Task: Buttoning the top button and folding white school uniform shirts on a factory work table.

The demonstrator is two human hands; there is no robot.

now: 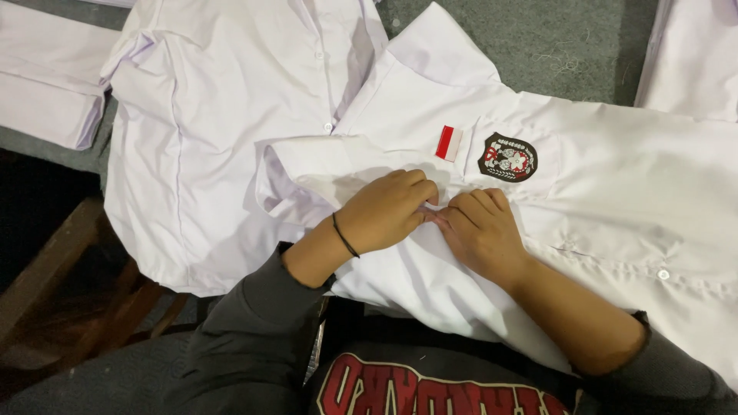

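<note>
Left hand [388, 211], thin black band at the wrist, and right hand [483, 230]: fingers curled narrow, fingertips meeting, pinching the cloth of a white shirt [615, 207] spread on the grey table [553, 38]. Beyond the knuckles: red-and-white patch [449, 143], dark crest badge [507, 157]. Farther left: second white shirt [223, 115].

Looks like a garment workroom or small uniform-sewing shop. Several identical white shirts [231, 115] spread and stacked over a grey felt-covered table [553, 38], with loose thread scraps [565, 61] lying on the felt. More folded white pieces [46, 77] piled at the left edge. Rough wooden framing [54, 261] below, in dim light.
</note>
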